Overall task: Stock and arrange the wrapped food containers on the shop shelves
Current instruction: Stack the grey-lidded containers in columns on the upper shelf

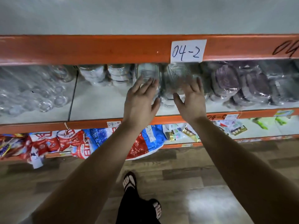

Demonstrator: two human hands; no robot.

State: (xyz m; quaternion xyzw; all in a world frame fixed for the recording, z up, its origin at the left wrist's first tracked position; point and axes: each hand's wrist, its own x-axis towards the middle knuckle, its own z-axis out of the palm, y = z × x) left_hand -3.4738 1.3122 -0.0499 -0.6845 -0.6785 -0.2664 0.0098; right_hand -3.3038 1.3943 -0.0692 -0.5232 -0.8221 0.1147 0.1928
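Reaching onto the shelf (97,102), the left hand (140,98) and right hand (192,100), both hands flat with straight, spread fingers, meet the clear wrapped containers (149,70) under the 04-2 label (187,50), gripping nothing.

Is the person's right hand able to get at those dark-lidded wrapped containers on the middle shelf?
Probably yes. The right hand is open and holds nothing; the dark-lidded containers lie just to its right, at the open front of the shelf, with nothing between them.
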